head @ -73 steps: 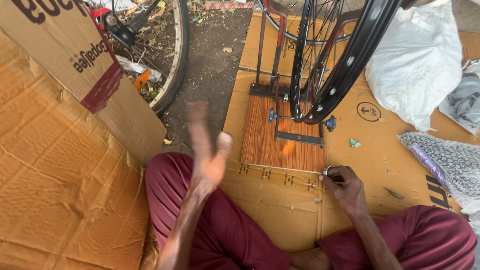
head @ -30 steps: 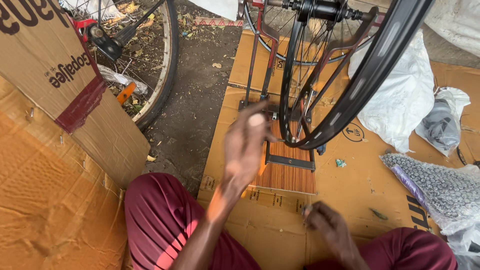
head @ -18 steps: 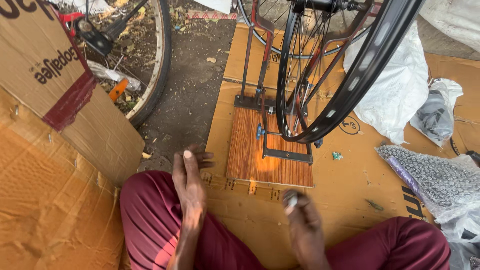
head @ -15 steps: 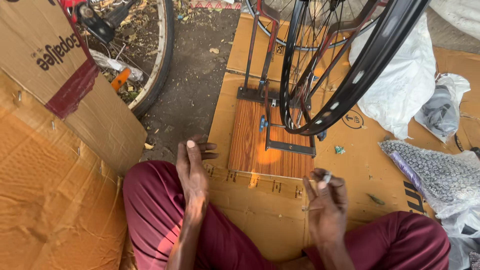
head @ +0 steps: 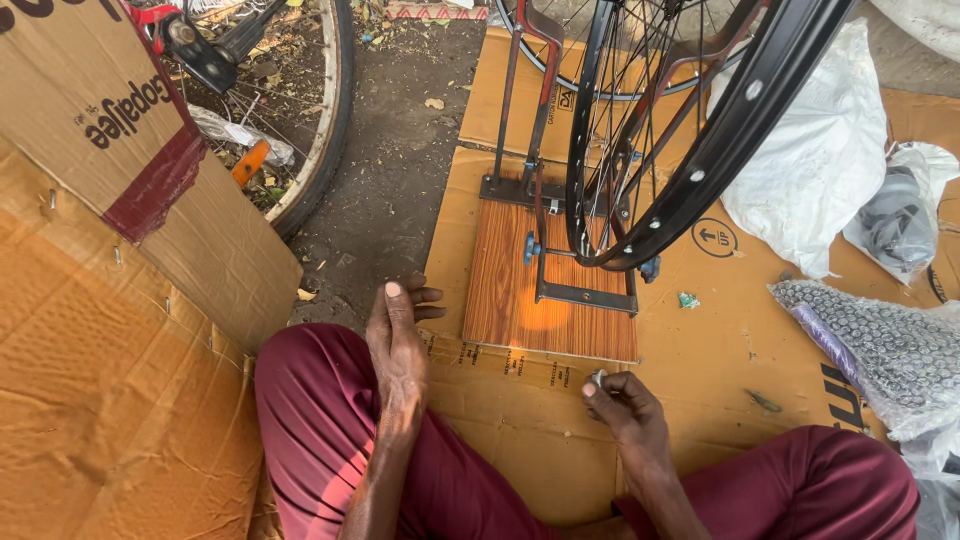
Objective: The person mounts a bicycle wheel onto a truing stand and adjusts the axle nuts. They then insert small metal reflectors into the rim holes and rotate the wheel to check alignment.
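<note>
Cardboard sheets (head: 560, 400) over bare dirt ground (head: 390, 170), outdoors.

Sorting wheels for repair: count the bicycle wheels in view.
3: black rim in the stand on the wooden board; another wheel behind it, mostly hidden; a tyred wheel top left.

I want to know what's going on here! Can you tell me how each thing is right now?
Black wheel rim: upright in stand.
Stand: upright on wooden board.
Left hand: empty, resting on knee.
Right hand: pinching small metal piece.
White bag: lying crumpled.
</note>
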